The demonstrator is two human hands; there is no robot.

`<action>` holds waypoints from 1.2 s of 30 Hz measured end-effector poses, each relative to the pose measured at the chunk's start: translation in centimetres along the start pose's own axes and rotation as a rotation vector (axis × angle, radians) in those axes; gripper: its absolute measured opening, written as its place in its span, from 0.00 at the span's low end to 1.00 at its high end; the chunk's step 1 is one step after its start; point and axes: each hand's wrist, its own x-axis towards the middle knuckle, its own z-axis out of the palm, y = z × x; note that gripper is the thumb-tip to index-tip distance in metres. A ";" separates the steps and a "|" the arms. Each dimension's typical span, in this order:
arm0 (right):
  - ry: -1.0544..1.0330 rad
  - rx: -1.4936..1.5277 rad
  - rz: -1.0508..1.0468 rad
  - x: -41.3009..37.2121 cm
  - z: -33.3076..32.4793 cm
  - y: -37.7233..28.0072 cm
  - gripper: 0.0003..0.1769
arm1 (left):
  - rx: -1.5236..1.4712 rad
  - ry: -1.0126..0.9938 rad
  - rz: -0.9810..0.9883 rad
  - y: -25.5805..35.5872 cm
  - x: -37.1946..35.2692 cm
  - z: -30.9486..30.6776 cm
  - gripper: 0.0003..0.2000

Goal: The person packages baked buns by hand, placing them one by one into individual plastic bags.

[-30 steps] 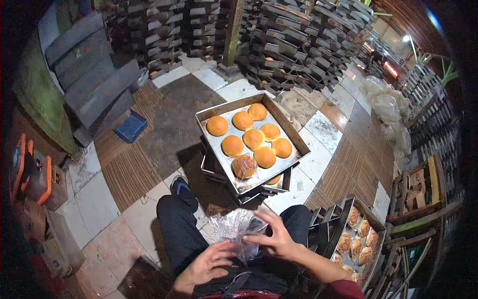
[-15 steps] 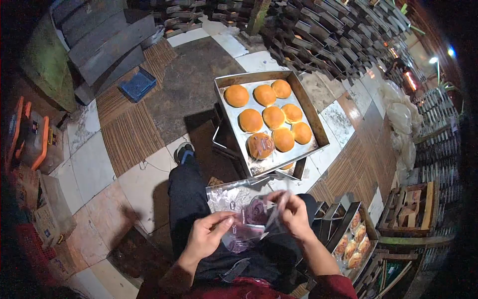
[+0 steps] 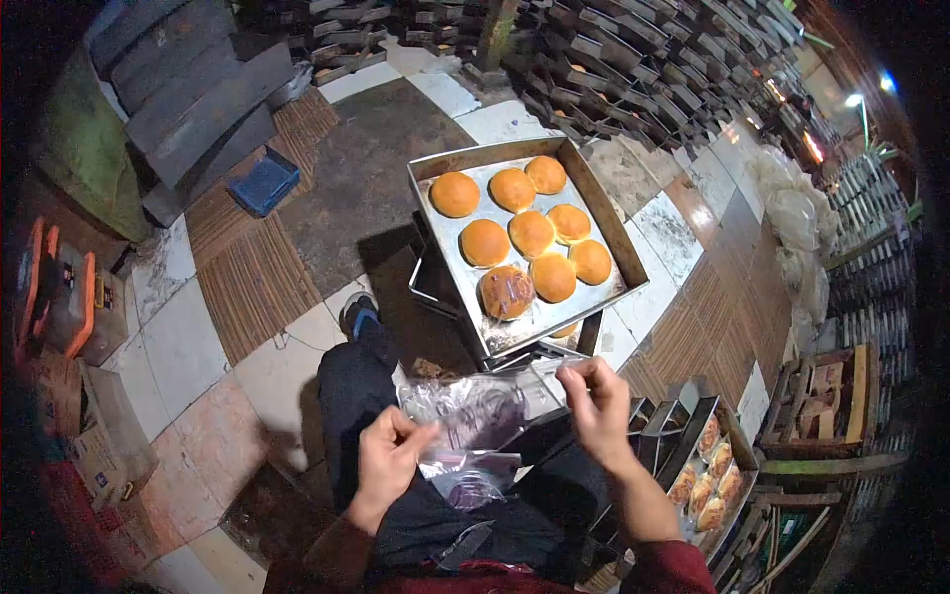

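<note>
Between my two hands a clear plastic bag with purple print is stretched out over my lap. My left hand pinches its left side, and my right hand grips its upper right corner. Below it another printed bag lies on my dark trousers. Just ahead, a metal tray holds several round golden buns. The nearest bun on the left sits inside a printed clear bag.
At the lower right a second tray holds several wrapped buns. A blue crate stands on the tiled floor at the upper left. Wooden crate at right. Stacked dark trays fill the back.
My hands have moved apart, the right one up and to the right, the left one slightly left. The bag between them is now spread wider.
</note>
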 end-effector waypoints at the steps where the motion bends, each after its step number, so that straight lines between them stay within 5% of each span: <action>1: 0.063 -0.044 -0.327 0.3 0.9 0.3 0.06 | -0.001 -0.005 -0.009 -1.4 1.0 0.1 0.06; 3: -0.184 -0.183 -0.472 2.7 0.7 0.1 0.08 | 0.015 0.166 0.025 -3.1 3.4 -0.2 0.04; 6: 0.179 0.068 -0.104 11.9 1.0 3.3 0.17 | 0.003 0.166 -0.066 -2.8 5.3 2.0 0.05; 8: 0.185 -0.199 -0.173 20.4 1.3 12.0 0.15 | -0.288 0.133 -0.232 -5.0 6.5 2.1 0.07; 11: 0.166 -0.660 -0.292 25.9 2.3 20.0 0.22 | -0.441 0.158 -0.227 -3.9 7.1 2.6 0.06; 13: 0.042 -0.801 -0.120 27.8 2.6 22.5 0.32 | -0.522 0.167 -0.225 -4.2 7.4 2.3 0.05; 15: -0.180 -0.784 0.190 27.5 1.8 17.0 0.39 | -0.561 0.109 -0.173 -5.1 7.7 2.1 0.05; 16: -0.186 -0.785 0.186 28.3 1.6 16.9 0.39 | -0.520 0.131 -0.202 -4.7 7.9 2.2 0.04; 18: -0.559 -0.887 0.335 29.1 0.1 17.0 0.40 | -0.483 0.127 -0.219 -4.3 8.0 2.2 0.04; 19: -0.557 -0.891 0.339 28.2 0.2 17.5 0.40 | -0.440 0.111 -0.223 -4.2 8.0 2.2 0.04; 21: -0.292 -1.166 -0.187 24.8 0.6 18.9 0.34 | -0.423 0.103 -0.197 -4.7 8.3 2.5 0.05; 23: -0.235 -0.709 -0.210 23.3 -0.5 22.5 0.30 | -0.396 0.104 -0.185 -4.7 8.2 2.6 0.06; 25: -0.205 -0.182 0.286 21.6 -2.1 21.3 0.29 | -0.360 0.058 -0.130 -5.4 8.0 2.4 0.06; 26: -0.205 0.332 0.361 19.6 -2.7 18.8 0.28 | -0.330 0.013 -0.089 -5.7 7.8 2.5 0.06; 27: -0.193 0.847 0.419 17.4 -3.0 15.6 0.28 | -0.330 0.003 -0.083 -5.9 7.6 2.4 0.06; 28: -0.163 0.980 0.291 15.8 -3.3 13.6 0.27 | -0.269 -0.055 -0.108 -5.9 7.5 2.2 0.05; 34: -0.150 0.927 0.167 6.8 -2.8 6.0 0.28 | -0.003 -0.230 -0.022 -5.0 6.4 3.4 0.12; 36: -0.161 0.153 0.010 2.6 -2.3 5.4 0.32 | 0.128 -0.295 -0.027 -3.6 4.7 3.7 0.15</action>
